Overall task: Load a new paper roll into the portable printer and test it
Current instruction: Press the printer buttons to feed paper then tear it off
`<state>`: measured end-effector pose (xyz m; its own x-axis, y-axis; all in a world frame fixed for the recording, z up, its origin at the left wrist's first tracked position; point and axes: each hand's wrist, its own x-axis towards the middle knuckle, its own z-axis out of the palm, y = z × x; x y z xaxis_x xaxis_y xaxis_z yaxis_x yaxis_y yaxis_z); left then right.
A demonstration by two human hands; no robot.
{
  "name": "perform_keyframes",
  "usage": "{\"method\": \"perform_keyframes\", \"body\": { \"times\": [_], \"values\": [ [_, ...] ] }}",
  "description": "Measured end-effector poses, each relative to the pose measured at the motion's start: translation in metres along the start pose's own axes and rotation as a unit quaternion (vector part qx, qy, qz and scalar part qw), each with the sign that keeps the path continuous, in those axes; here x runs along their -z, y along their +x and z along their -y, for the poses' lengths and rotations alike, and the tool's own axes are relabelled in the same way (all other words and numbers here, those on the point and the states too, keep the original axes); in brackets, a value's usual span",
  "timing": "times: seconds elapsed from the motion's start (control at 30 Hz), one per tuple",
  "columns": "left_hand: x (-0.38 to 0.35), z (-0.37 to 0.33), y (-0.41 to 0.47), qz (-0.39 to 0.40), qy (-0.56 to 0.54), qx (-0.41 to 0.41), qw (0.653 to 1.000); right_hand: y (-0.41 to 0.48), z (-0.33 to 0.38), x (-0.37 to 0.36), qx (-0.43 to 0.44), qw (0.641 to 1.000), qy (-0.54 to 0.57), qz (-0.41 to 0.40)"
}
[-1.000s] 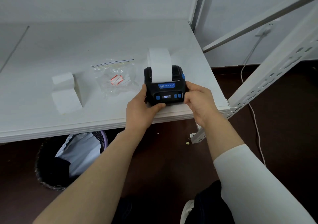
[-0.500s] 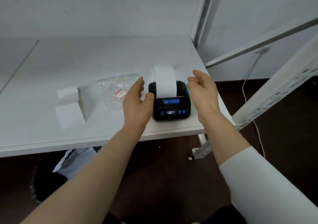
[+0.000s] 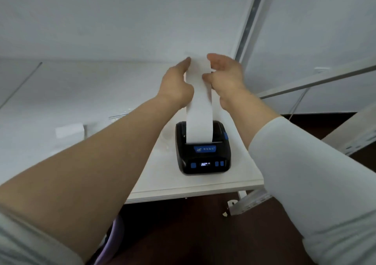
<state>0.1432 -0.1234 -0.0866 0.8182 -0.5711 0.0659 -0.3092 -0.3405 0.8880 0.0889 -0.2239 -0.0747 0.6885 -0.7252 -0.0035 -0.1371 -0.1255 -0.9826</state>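
Note:
A small black portable printer (image 3: 203, 157) with blue buttons and a lit display stands near the front right corner of the white table (image 3: 162, 185). A long white paper strip (image 3: 199, 110) rises straight up out of its slot. My left hand (image 3: 176, 83) grips the strip's left edge high above the printer. My right hand (image 3: 224, 77) pinches the right edge at the same height. The strip is held taut and upright between both hands.
A white paper block (image 3: 69, 130) lies on the table to the left, partly behind my left forearm. White metal shelf struts (image 3: 317, 79) and a cable stand to the right. The wall is close behind the table.
Both hands left the printer's sides, rose and took hold of the paper strip's upper end, pulling it upright. The camera tilted up and moved closer.

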Motion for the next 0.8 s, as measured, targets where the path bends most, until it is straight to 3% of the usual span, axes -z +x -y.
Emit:
{"method": "perform_keyframes", "body": {
  "times": [0.07,0.17,0.33,0.5,0.8],
  "values": [
    [0.004,-0.004,0.002,0.019,0.084,-0.011,0.996,0.002,0.005,0.001,0.023,0.999,-0.022,-0.008],
    [0.011,0.004,-0.009,0.024,0.157,0.050,0.986,-0.004,0.000,0.000,-0.011,0.996,-0.092,-0.003],
    [0.027,0.032,-0.041,-0.053,0.102,0.098,0.988,-0.032,-0.014,-0.003,0.009,0.991,-0.136,0.009],
    [0.055,0.042,-0.075,-0.083,0.123,0.098,0.984,-0.066,-0.010,-0.020,0.058,0.987,-0.150,0.030],
    [0.125,0.090,-0.115,-0.187,0.132,0.162,0.960,-0.094,-0.017,-0.073,0.071,0.951,-0.248,0.171]
  ]
}}
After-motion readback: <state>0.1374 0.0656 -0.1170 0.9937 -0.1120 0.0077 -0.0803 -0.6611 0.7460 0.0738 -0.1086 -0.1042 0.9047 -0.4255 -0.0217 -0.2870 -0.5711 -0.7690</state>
